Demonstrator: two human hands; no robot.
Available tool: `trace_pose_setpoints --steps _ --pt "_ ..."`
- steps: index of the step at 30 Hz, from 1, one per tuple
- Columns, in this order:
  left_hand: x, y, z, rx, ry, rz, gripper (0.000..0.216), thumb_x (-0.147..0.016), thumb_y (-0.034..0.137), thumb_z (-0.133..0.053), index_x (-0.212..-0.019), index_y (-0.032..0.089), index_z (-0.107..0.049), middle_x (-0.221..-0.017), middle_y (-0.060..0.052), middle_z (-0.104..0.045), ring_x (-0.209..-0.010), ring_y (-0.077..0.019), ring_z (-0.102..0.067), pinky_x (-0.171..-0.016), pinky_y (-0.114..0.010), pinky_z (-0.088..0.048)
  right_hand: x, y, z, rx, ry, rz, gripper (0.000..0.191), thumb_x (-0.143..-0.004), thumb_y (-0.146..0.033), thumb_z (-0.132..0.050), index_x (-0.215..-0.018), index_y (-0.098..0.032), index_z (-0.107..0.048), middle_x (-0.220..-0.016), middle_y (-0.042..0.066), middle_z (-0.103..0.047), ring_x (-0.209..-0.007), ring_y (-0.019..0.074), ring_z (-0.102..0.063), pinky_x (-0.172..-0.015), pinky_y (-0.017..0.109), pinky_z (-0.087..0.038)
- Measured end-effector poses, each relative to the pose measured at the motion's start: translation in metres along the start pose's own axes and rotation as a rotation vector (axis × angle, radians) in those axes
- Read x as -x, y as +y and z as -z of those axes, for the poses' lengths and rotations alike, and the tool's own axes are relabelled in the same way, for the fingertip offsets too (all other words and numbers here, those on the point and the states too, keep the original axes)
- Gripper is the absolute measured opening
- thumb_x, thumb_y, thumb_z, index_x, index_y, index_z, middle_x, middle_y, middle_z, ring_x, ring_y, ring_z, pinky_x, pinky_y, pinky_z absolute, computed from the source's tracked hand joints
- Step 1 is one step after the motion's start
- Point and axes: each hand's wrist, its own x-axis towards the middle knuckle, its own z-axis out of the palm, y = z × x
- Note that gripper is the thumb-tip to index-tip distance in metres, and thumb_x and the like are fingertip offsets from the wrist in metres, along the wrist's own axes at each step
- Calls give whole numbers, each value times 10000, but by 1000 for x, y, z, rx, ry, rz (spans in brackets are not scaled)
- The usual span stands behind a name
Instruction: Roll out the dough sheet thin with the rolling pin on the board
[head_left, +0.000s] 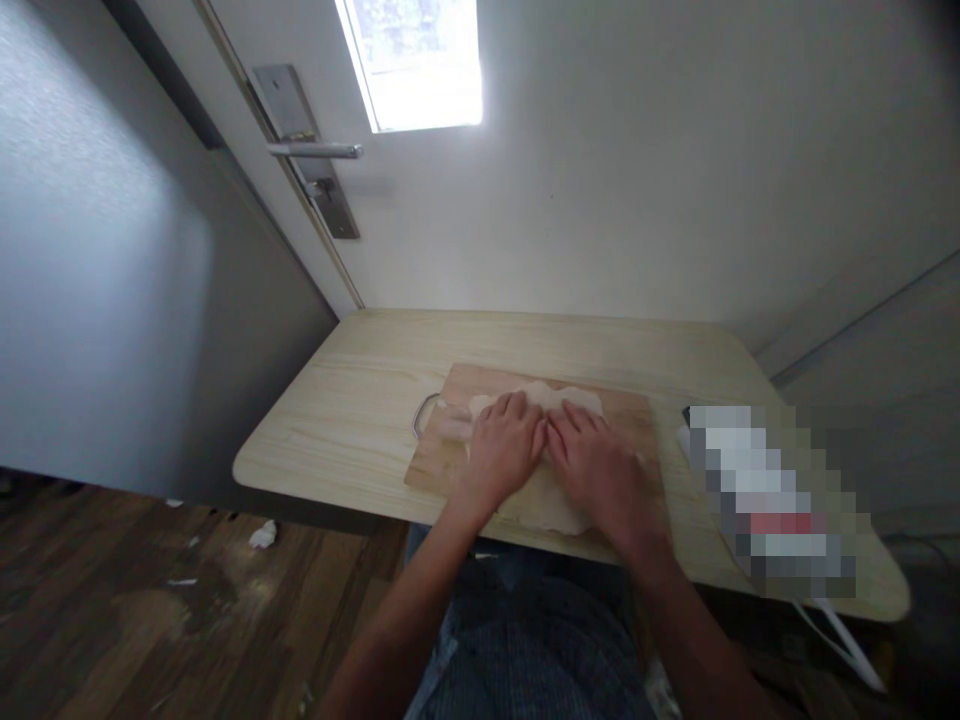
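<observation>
A wooden cutting board (431, 462) with a metal loop handle (422, 415) lies on the table, and a thin, uneven sheet of pale dough (555, 505) is spread over it. Across the dough runs a pale rolling pin (454, 424); its left end shows and my hands cover most of the rest. My left hand (508, 440) is curled over the pin from above, fingers together and pointing forward. Close beside it, my right hand (589, 455) is bent over the pin too, slightly blurred. The two thumbs nearly meet at the middle.
The light wood table (337, 400) stands against a white door with a metal lever handle (315, 150) and a bright window pane. A pixelated object (772, 510) lies at the table's right end, a white cable below it. Scraps (263, 535) litter the wood floor at left.
</observation>
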Motion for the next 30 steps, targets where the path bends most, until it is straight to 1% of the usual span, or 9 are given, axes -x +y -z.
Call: trace_pose_setpoints --steps 6,9,12,15,19,22,24,26,30 --pt "66 18 2 49 22 35 278 -871 268 -389 -1107 208 -524 -1183 -82 -533 -1068 -230 -465 -936 -432 -317 65 -22 -1 12 114 18 319 -877 -269 -379 -1134 -195 -552 -1178 59 -585 -1052 228 -493 -926 427 -289" --pt "81 23 1 73 52 48 299 -875 240 -377 -1147 201 -494 -1125 -80 -551 -1055 -224 -463 -943 -432 -296 80 -25 -2 -10 148 31 326 -880 -240 -365 -1151 -193 -541 -1169 56 -588 -1068 219 -479 -942 419 -270" --pt "72 21 0 52 27 60 248 -873 241 -369 -1057 205 -532 -1013 -71 -564 -952 -218 -492 -877 -425 -334 72 -21 -3 11 132 40 315 -882 -244 -365 -1135 -215 -550 -1130 52 -603 -1007 211 -507 -886 397 -314" --pt "44 13 -2 -23 17 50 211 -870 279 -366 -923 190 -551 -981 -82 -547 -907 -234 -485 -808 -418 -363 43 -12 -4 66 116 0 314 -884 -298 -362 -1096 -198 -571 -1121 79 -596 -957 222 -518 -791 371 -366" --pt "0 0 -4 -81 14 25 267 -885 307 -325 -1001 153 -510 -981 -96 -534 -927 -241 -473 -778 -375 -394 -1 1 -2 47 85 -15 352 -892 -304 -326 -1122 -162 -551 -1199 109 -543 -1070 234 -460 -799 348 -387" --pt "-20 -5 -2 -76 -26 11 274 -894 316 -304 -952 164 -524 -983 -92 -534 -938 -232 -480 -742 -340 -416 -21 9 -1 17 46 -13 358 -894 -296 -318 -1132 -157 -546 -1211 109 -537 -1098 224 -448 -818 339 -388" --pt "-20 -4 0 -68 -60 -4 286 -900 319 -288 -920 177 -535 -966 -82 -542 -919 -226 -492 -731 -339 -421 -22 10 0 0 7 -1 349 -898 -282 -310 -1113 -170 -560 -1193 96 -553 -1083 210 -464 -821 332 -387" --pt "-10 -1 3 -60 -73 -7 295 -906 311 -273 -944 187 -538 -976 -75 -549 -918 -225 -498 -733 -351 -421 -12 7 0 -2 -4 8 348 -900 -281 -305 -1099 -177 -569 -1189 86 -560 -1068 207 -477 -822 332 -386" --pt "32 10 6 -29 -33 6 280 -896 302 -326 -1089 200 -502 -1161 -93 -508 -1052 -244 -455 -847 -411 -377 28 -7 1 16 59 5 323 -887 -287 -354 -1109 -194 -569 -1202 64 -562 -1053 217 -492 -843 354 -366"
